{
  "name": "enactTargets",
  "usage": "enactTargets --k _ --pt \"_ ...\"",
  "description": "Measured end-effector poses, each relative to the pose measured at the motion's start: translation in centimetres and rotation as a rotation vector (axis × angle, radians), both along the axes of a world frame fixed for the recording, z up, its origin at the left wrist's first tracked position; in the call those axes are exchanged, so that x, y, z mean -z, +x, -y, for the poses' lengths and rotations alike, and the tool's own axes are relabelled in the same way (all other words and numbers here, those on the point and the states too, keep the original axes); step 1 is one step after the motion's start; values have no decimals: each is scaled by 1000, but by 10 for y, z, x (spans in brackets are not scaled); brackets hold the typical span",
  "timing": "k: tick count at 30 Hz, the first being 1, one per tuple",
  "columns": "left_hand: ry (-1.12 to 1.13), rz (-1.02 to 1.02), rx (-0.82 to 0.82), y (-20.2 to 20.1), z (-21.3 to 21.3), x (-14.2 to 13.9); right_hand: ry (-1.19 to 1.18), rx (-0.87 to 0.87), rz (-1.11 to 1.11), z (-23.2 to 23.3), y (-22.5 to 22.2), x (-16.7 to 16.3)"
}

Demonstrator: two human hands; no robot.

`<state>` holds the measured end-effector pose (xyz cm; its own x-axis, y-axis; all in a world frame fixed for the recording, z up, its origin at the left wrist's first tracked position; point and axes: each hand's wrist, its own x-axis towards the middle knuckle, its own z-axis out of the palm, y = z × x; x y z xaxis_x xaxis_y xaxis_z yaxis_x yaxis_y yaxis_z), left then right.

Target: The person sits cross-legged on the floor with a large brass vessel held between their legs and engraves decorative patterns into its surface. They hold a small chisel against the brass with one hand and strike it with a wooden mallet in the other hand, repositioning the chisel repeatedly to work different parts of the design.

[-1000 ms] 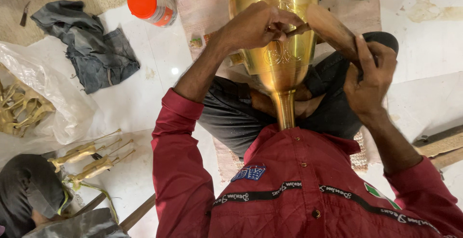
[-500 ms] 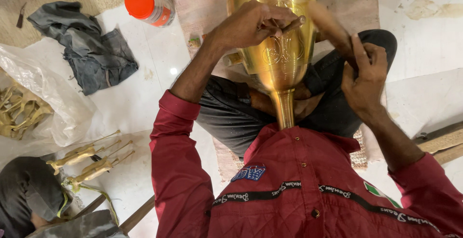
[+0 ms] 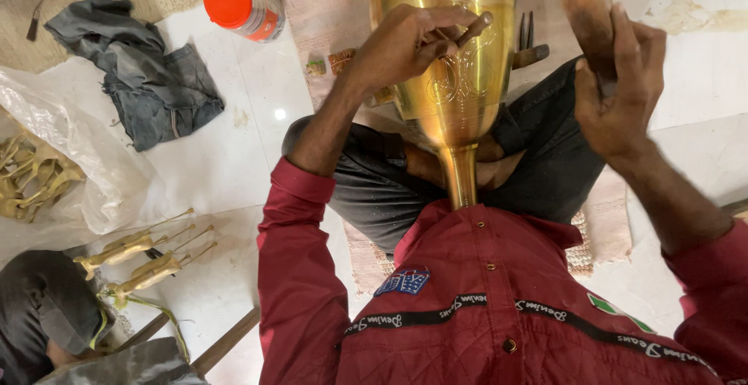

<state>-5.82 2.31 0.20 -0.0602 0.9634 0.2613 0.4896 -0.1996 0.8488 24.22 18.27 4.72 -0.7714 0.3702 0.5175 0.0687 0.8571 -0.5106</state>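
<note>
**Brass vase braced between the knees, punch set on its wall**

The person sits cross-legged on a woven mat laid over a white tiled floor. 1 brass vase lies in the lap, centre of view. Its narrow stem points near, toward the chest of the red jacket; its wide body points far, away from the person. The long axis therefore runs near to far, tilted slightly up at the far end. Judged from the pose, the legs cradle the body so that it does not roll and the engraved side wall faces up.

The left hand rests on the upper left of the vase. Its fingers are closed around a thin metal punch, whose tip appears to touch the wall just above the engraved pattern. The palm seems to lean on the brass, which would steady the tool.

The right hand is raised to the right of the vase, apart from it. Its fingers are wrapped tight around a dark wooden handle; the head of that tool is out of frame.

To the far left lie a grey cloth and a jar with an orange lid. At near left, 2 small brass figures lie beside a clear plastic bag that holds more brass parts.
</note>
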Motion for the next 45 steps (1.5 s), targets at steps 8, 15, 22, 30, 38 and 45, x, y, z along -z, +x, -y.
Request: enactTargets --k 8,15,22,30,38,45 --pt "-137 309 -384 22 20 19 364 -91 297 -25 -32 -71" --pt "205 674 -709 47 33 37 586 -157 432 -26 -60 -93" --pt "380 777 -814 75 28 44 850 -240 465 -27 -94 -112" --pt "330 838 -874 82 26 46 1073 -359 481 -34 -116 -116" --pt "301 741 -883 79 24 44 983 -350 501 -42 -113 -110" --pt "234 714 -809 67 22 44 1004 -353 541 -48 -115 -104"
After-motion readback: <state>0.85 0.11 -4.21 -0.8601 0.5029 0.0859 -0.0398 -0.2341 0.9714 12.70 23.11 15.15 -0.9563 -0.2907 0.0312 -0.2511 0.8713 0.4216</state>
